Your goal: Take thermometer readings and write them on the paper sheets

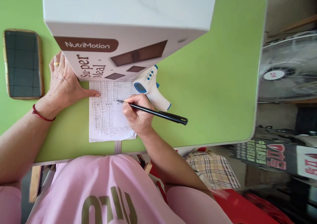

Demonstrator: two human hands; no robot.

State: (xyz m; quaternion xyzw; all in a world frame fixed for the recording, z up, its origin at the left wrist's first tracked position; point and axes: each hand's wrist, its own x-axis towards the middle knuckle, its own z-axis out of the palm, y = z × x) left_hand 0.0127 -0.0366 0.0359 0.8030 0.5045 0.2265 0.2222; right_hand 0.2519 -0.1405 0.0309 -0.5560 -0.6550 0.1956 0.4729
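Pen [158, 113] in right grip [139, 116]

from afar i see a green, pale-edged table [213, 95]; on it lie a dark-screened phone [23, 63] at the left, handwritten sheets [105, 113], a white-and-blue thermometer [151, 85] and a standing nutrimotion box [131, 32].

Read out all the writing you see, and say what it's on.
"NutriMotion": white box.
"Su-per Meal": same box.
Too small: rows on the paper, markings on the white-and-blue thermometer.
Too blurred: fan badge, dark panel.
Cut off: pink shirt lettering.
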